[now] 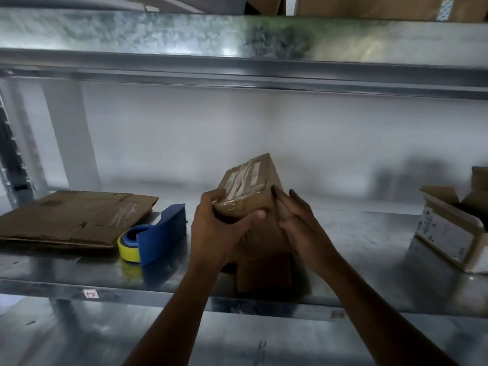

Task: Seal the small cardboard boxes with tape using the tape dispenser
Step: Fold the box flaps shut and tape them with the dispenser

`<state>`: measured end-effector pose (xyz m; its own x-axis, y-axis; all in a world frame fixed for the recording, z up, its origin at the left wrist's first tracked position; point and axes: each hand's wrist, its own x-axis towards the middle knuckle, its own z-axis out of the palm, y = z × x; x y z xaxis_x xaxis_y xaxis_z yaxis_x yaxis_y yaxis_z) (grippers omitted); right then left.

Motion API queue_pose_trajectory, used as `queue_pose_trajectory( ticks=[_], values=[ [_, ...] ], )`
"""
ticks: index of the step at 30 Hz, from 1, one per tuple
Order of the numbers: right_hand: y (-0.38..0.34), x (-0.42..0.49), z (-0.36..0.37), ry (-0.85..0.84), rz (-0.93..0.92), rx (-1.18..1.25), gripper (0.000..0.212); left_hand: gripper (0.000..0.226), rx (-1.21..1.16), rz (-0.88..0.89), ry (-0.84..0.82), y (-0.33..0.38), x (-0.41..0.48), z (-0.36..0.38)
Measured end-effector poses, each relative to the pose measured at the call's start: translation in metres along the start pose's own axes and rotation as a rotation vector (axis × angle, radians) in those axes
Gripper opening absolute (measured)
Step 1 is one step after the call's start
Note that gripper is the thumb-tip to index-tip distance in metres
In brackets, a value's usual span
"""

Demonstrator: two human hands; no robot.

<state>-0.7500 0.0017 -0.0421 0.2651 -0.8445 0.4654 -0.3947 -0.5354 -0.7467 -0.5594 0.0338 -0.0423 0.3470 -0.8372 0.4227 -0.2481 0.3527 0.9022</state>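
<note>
Small cardboard box (250,191) is tilted up on one edge above the metal shelf (356,247), centre of view, between my two hands; its lower end is hidden behind them, so I can't tell if it touches the shelf. My left hand (214,233) is wrapped round the near left corner, with the thumb laid across the front face and the fingers curled behind. That is the real hold. My right hand (298,223) is flat with straight fingers pressed along the right side face, steadying rather than clutching. Clear tape (237,200) already runs over the top face and down the near edge, wrinkled and shiny. My guess is the box is light, since one curled hand seems to carry it. The walls are stiff corrugated board but would dent if squeezed mid-panel, so corners and edges are the best places to hold. The taped strip looks slick, so I'd keep my fingers on bare cardboard. The blue tape dispenser (161,233) with its yellow roll (126,249) sits on the shelf just left of my left hand, untouched. A flattened cardboard sheet (71,217) lies further left, and an open box (449,233) sits far right.
</note>
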Motion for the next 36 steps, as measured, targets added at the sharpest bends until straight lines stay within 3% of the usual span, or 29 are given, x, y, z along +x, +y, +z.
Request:
queue_pose_trajectory(
  ticks=[3,5,8,10,14,19,21,23,24,27,30,34,36],
  values=[
    [-0.017,-0.004,-0.015,0.016,-0.14,-0.116,0.048,0.093,-0.197,-0.057,0.102,-0.003,-0.001,0.001],
    [-0.016,-0.007,-0.025,0.12,-0.168,-0.085,0.041,0.084,-0.268,-0.093,0.126,-0.002,-0.001,0.002],
    [-0.002,-0.006,-0.034,0.353,0.05,0.155,0.04,0.076,-0.4,-0.194,0.146,-0.002,0.0,0.001],
    [0.01,-0.007,-0.027,0.392,0.21,0.343,0.041,0.08,-0.506,-0.292,0.155,-0.004,0.001,-0.001],
    [0.017,-0.007,-0.01,0.381,0.495,0.729,0.051,0.073,-0.784,-0.408,0.067,-0.005,0.001,-0.001],
    [0.007,-0.002,0.013,0.247,0.55,1.031,0.073,0.064,-0.984,-0.492,-0.095,-0.004,0.001,0.005],
    [0.0,0.001,0.017,0.26,0.469,1.065,0.073,0.058,-0.972,-0.544,-0.091,-0.003,0.001,0.006],
    [-0.002,0.006,0.018,0.308,0.35,1.078,0.053,0.06,-0.885,-0.572,-0.108,-0.007,0.001,0.005],
    [0.0,0.008,0.017,0.312,0.313,1.104,0.053,0.06,-0.807,-0.573,-0.108,-0.009,0.002,0.004],
    [-0.001,0.014,0.011,0.276,0.286,1.177,0.064,0.051,-0.516,-0.516,0.011,-0.011,0.005,-0.004],
    [0.0,0.018,0.001,0.291,0.267,0.983,0.07,0.061,-0.397,-0.331,0.123,-0.004,0.012,-0.021],
    [-0.001,0.025,-0.012,0.256,0.296,0.742,0.067,0.092,-0.332,-0.104,-0.022,0.006,0.019,-0.043],
    [-0.008,0.028,-0.014,0.2,0.319,0.679,0.062,0.096,-0.274,-0.063,-0.136,0.012,0.019,-0.05]
  ],
)
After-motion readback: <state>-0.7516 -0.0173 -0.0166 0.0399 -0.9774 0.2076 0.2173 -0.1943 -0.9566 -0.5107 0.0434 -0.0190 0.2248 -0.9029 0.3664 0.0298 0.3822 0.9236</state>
